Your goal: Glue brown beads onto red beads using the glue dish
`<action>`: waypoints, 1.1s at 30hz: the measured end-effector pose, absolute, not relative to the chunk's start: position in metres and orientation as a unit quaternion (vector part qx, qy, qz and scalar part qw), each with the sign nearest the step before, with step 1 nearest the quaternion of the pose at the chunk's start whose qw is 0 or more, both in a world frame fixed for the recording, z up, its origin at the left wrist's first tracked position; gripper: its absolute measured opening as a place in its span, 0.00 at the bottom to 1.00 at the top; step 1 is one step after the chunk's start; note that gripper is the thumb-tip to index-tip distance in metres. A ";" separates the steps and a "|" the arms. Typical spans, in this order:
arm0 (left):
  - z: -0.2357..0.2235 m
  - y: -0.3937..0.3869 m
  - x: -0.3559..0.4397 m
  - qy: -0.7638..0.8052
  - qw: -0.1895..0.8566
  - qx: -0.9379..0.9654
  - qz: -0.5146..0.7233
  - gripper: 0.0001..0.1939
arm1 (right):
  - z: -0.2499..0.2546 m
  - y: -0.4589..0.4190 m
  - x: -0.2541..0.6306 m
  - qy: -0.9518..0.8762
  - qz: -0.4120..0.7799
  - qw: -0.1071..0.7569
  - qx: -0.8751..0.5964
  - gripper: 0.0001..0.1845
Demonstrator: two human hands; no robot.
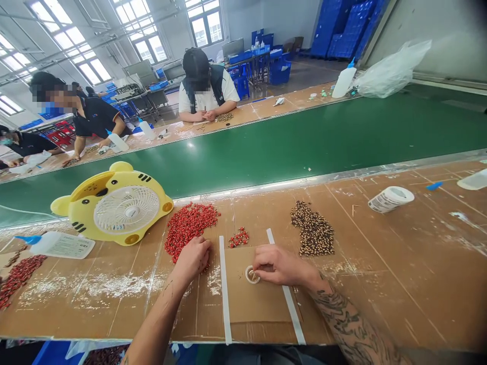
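Right hand (283, 266) in narrow pinch, fingertips (259, 263) on small ring (251, 275), lying on cardboard (258, 304). Left hand (193, 258) curled against red beads (189, 230) just ahead, any hold hidden. Brown beads (312, 228) farther ahead of right hand.

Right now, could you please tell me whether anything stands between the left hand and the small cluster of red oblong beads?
Yes: a narrow white strip lies between the left hand and the red beads.
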State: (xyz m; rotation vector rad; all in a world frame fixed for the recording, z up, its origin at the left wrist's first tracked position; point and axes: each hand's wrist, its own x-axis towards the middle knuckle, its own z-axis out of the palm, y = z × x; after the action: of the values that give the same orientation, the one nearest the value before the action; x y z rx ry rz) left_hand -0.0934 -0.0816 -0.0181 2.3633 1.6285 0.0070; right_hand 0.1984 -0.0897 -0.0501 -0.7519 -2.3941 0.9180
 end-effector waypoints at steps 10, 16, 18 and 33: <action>-0.017 -0.077 -0.097 0.507 0.224 0.830 0.069 0.14 | -0.050 -0.093 0.193 -0.882 0.273 0.263 -0.280 0.11; -0.024 -0.106 -0.065 0.493 0.505 0.643 0.297 0.03 | -0.050 -0.092 0.191 -0.884 0.279 0.264 -0.267 0.11; -0.033 -0.110 -0.052 0.478 0.576 0.559 0.357 0.05 | -0.050 -0.092 0.191 -0.883 0.280 0.264 -0.269 0.11; -0.071 -0.104 -0.031 0.506 0.624 0.433 0.409 0.10 | -0.052 -0.089 0.198 -0.751 0.386 0.417 -0.337 0.11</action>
State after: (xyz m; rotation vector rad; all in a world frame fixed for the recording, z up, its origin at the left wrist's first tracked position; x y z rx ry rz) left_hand -0.0311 -0.1037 -0.0706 0.9935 1.1622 0.9399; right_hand 0.1985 -0.0885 -0.0518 -0.8457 -1.8843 0.9678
